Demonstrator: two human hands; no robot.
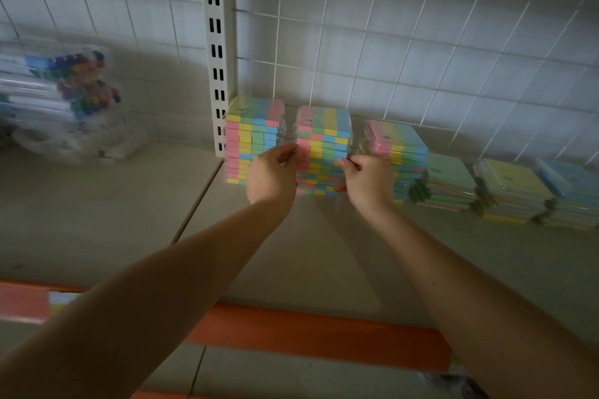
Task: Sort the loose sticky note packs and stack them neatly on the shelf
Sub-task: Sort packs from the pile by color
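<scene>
My left hand [271,177] and right hand [366,181] pinch the sides of the middle stack [324,152] on the shelf [324,253], fingers curled against it. Five other stacks already stand alongside; I judge only squaring-up remains.

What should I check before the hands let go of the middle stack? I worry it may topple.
1. Left hand against the middle stack, on its left side: ok.
2. Right hand against its right side: ok.
3. Packs squared up: not ok, the colour strips are staggered from layer to layer.
4. Gap to the left stack: ok, the two stand apart.
5. Right stack squared: not ok, its lower packs look shifted.
6. Stack base flat on the shelf: cannot tell, the hands hide it.
</scene>
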